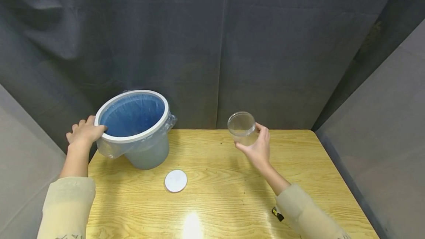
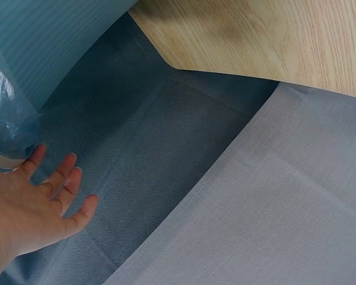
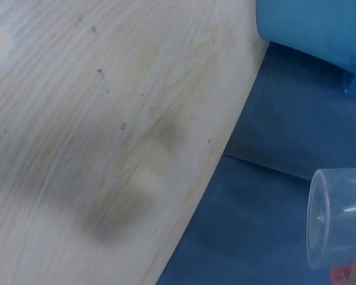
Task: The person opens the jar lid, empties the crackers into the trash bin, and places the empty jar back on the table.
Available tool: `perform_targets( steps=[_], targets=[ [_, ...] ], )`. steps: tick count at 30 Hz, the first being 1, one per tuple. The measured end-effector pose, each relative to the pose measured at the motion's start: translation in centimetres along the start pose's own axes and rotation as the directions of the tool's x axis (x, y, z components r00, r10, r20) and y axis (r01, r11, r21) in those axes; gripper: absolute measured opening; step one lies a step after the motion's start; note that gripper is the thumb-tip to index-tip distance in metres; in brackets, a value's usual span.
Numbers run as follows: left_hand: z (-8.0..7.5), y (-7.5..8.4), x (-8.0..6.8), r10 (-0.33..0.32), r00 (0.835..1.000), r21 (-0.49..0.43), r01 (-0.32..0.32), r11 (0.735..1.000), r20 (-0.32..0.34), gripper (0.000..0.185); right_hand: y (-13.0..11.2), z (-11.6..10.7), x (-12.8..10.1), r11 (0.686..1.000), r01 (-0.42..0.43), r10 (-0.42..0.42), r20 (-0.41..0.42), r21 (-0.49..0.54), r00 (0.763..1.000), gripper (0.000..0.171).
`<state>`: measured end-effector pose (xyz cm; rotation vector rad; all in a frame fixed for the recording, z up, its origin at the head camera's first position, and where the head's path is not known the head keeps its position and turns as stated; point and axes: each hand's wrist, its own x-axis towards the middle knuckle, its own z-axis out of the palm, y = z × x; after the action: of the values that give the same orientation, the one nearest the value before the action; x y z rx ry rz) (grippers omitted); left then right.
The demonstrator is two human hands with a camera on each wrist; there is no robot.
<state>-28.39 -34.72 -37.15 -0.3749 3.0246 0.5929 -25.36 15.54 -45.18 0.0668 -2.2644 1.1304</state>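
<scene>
Curtain (image 1: 212, 40) behind, wooden surface (image 1: 232, 194) in front. Bin (image 1: 136, 128) sits tilted at the surface's far left corner, blue liner inside, white rim toward me. My left hand (image 1: 84, 132) rests on that rim's left edge, grip released, fingers straight and spread. My right hand (image 1: 257, 148) holds a clear jar (image 1: 242, 126) above the surface, well right of the bin, grip wrapped round its lower half, mouth open. White lid (image 1: 176, 180) lies flat on the surface between both hands, nearer me.
</scene>
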Motion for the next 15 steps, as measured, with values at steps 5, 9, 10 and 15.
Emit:
perform_targets(
  steps=[5, 9, 10, 15],
  targets=[
    [0.0, 0.0, 0.0, 0.003, 1.0, 0.003, -0.003, 1.0, 0.001, 0.069, 0.6, -0.3, -0.5, 0.999, -0.039, 0.038, -0.022, -0.004, 0.999, 0.084],
    [0.0, 0.0, 0.0, 0.007, 1.0, 0.002, -0.007, 1.0, 0.002, 0.069, 1.1, -0.6, -1.1, 0.998, -0.066, 0.066, -0.039, -0.004, 0.997, 0.083],
    [0.0, 0.0, 0.0, 0.007, 1.0, 0.002, -0.007, 1.0, 0.003, 0.069, 1.2, -0.7, -1.3, 0.997, -0.072, 0.072, -0.042, -0.004, 0.997, 0.083],
    [0.0, -0.1, 0.0, 0.005, 1.0, 0.003, -0.005, 1.0, 0.006, 0.069, 2.1, -0.9, -2.0, 0.993, -0.122, 0.122, -0.048, 0.001, 0.991, 0.083]
  ],
)
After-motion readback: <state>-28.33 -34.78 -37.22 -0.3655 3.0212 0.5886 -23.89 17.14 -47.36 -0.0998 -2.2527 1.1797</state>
